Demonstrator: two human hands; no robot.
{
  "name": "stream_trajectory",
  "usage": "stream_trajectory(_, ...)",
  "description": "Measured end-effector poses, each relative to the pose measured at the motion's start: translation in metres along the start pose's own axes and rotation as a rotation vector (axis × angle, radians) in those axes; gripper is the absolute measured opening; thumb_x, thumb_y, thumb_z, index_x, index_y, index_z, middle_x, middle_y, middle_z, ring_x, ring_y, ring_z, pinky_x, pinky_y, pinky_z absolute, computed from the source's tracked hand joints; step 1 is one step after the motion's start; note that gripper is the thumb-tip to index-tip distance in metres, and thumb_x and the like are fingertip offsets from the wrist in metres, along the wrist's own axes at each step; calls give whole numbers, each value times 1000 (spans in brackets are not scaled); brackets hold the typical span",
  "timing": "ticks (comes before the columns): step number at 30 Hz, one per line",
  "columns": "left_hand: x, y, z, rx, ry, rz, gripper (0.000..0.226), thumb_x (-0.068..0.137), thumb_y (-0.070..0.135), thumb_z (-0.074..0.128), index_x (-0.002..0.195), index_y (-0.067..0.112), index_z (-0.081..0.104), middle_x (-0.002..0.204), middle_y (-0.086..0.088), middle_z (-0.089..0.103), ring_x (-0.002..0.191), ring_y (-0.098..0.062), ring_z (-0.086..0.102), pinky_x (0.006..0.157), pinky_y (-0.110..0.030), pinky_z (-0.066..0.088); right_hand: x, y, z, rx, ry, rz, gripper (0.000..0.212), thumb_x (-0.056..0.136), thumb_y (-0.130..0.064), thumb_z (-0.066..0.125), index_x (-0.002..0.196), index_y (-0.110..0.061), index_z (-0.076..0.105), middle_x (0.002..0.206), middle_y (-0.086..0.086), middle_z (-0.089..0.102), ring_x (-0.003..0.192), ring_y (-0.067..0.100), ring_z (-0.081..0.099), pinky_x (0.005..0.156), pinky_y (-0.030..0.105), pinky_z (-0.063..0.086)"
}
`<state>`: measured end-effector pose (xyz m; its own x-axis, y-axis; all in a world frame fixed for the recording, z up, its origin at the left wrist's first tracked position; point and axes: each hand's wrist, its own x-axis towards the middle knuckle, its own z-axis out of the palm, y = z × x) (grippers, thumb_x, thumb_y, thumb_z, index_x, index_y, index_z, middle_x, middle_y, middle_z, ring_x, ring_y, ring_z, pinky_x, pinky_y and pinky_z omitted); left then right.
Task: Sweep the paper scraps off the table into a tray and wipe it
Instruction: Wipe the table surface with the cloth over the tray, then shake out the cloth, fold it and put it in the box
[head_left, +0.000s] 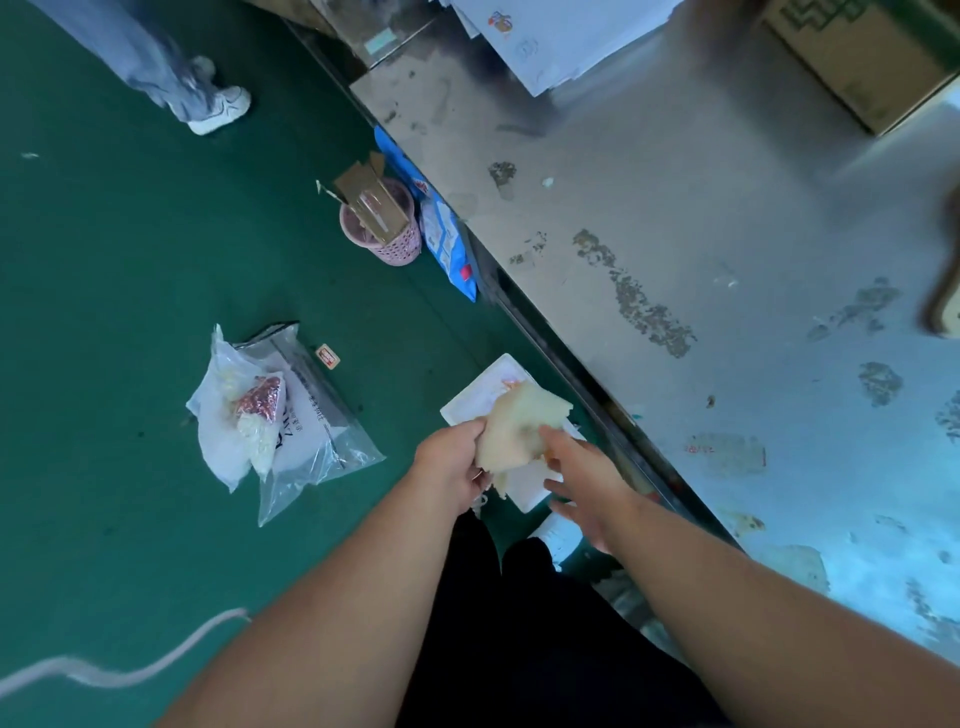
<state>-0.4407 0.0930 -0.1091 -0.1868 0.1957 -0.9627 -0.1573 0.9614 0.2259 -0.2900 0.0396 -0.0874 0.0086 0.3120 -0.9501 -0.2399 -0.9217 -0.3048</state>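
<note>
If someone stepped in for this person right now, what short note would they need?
Left hand: gripping the pale cloth at its edge.
Right hand: open, fingers spread, touching the cloth's other side.
Both hands are off the table, above the white tray, which sits low beside the table edge over the green floor.
Done: cannot tell for sure; a few small white bits remain on the metal table.
Left: wipe the stained tabletop, catching the last bits. The paper stack and cardboard box sit at the far end.

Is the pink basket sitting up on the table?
No, the pink basket stands on the green floor, beside the table edge.
</note>
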Motion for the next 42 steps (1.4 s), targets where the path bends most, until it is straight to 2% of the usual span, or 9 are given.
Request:
stream_trajectory(5, 3, -1, -4, 62, -52, 2, 16, 96, 27, 67, 109, 19, 72, 95, 1, 74, 78, -17, 69, 70, -31, 53, 5, 7, 6, 162, 28, -61, 29, 94, -42, 69, 113, -20, 68, 110, 4, 76, 102, 18, 71, 99, 41, 53)
stream_trajectory(10, 7, 18, -18, 207, 40, 184, 7, 89, 16, 65, 85, 17, 60, 90, -4, 62, 75, -23, 55, 63, -29, 45, -16, -7, 14, -144, 242, -289, 24, 94, -38, 67, 95, -14, 67, 84, 1, 68, 74, 15, 59, 68, 26, 50)
stream_trajectory(14, -8, 49, -29, 371, 111, 309, 21, 97, 14, 55, 76, 16, 51, 88, -7, 57, 75, -25, 52, 62, -30, 43, -51, -36, 37, -395, 300, -442, 20, 97, -37, 59, 93, -18, 61, 88, 2, 69, 70, 11, 60, 60, 24, 47)
stream_trajectory(18, -54, 86, -34, 442, 140, 513, 15, 90, 18, 53, 79, 8, 50, 73, -1, 51, 61, -21, 44, 55, -29, 31, -84, -76, 67, -353, 277, -560, 20, 99, -32, 54, 96, -12, 55, 76, -3, 57, 48, -1, 56, 45, 15, 41)
stream_trajectory(24, -147, 166, -36, 425, -358, 970, 9, 92, 15, 66, 93, 21, 72, 92, 5, 73, 84, -10, 67, 69, -17, 50, -130, -155, 93, -271, 472, -824, 22, 94, -41, 64, 86, -21, 58, 77, -8, 64, 55, -2, 55, 51, 12, 44)
stream_trajectory(27, -181, 201, -32, 576, -593, 1040, 14, 93, 41, 72, 104, 33, 71, 102, 11, 76, 94, -4, 72, 78, -21, 57, -156, -193, 92, -107, 476, -902, 23, 91, -36, 70, 84, -16, 61, 76, -7, 65, 63, 7, 57, 62, 24, 49)
stream_trajectory(31, -228, 237, -20, 682, -575, 1232, 34, 85, 64, 70, 111, 43, 69, 104, 21, 75, 95, 4, 71, 86, -29, 61, -198, -232, 84, 81, 396, -981, 29, 92, -39, 71, 94, -10, 73, 90, 4, 78, 87, 22, 76, 83, 42, 61)
stream_trajectory(36, -289, 268, 5, 754, -669, 1415, 27, 90, 48, 73, 116, 43, 70, 97, 29, 74, 90, 11, 68, 76, -15, 54, -250, -268, 61, 323, 271, -1063, 35, 103, -30, 57, 113, 0, 72, 110, 22, 74, 106, 37, 70, 96, 45, 56)
stream_trajectory(42, -350, 289, 45, 731, -710, 1579, 25, 103, 43, 55, 110, 35, 77, 94, 5, 76, 91, -17, 69, 81, -35, 57, -306, -291, 42, 433, 424, -1161, 28, 97, -5, 57, 90, -15, 83, 85, 6, 77, 77, 16, 69, 75, 29, 54)
